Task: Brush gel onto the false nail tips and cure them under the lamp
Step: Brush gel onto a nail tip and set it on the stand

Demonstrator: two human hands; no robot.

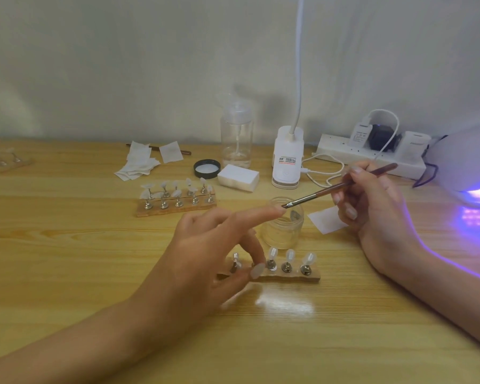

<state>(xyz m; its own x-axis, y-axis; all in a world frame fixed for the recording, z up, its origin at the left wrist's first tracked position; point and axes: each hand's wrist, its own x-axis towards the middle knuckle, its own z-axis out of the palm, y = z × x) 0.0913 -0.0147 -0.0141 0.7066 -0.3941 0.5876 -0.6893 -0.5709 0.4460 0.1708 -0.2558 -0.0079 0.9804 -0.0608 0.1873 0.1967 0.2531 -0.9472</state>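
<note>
My right hand [377, 206] grips a brown gel brush [344, 185]; its bristle tip sits at the rim of an open clear gel jar [283, 231]. My left hand [205, 245] hovers over the near wooden strip [294, 277], which holds false nail tips [290, 256] on metal stands. The index finger points straight at the jar rim, while the thumb and middle finger pinch at a stand on the strip's left half. A second strip with several nail tips [175, 206] lies further back. The curing lamp [471, 162] glows violet at the right edge.
Behind the jar stand a clip lamp base [287, 159], a clear pump bottle [236, 139], a black lid [207, 169], a white pad stack [238, 177] and a power strip [372, 159]. Loose wipes [139, 164] lie at the back, one wipe [326, 218] beside the jar.
</note>
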